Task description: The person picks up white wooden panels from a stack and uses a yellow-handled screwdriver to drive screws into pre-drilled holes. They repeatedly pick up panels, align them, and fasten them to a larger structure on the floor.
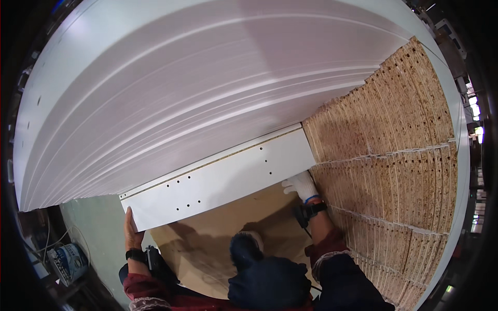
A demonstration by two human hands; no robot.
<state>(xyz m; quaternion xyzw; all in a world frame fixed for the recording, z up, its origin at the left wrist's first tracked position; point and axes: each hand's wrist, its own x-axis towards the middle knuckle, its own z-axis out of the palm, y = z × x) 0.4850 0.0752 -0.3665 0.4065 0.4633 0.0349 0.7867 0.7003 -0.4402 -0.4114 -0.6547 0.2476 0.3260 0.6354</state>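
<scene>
A long white board [223, 179] with several small drilled holes lies across the middle, slanting up to the right. My bare left hand [133, 230] grips its left end, with a finger along the edge and the others hidden by the board. My right hand [302, 186], in a white knit glove, closes on the near edge close to the right corner; part of its fingers is hidden. The board's far edge lies against a large stack of white panels [207, 93]. Its right end meets a stack of chipboard pieces [373, 135].
The chipboard stack fills the right side, its raw brown edges facing me. A brown sheet [207, 259] lies below the board, with the grey-green floor [98, 228] to its left. A bucket [69, 263] and loose cables stand at the lower left.
</scene>
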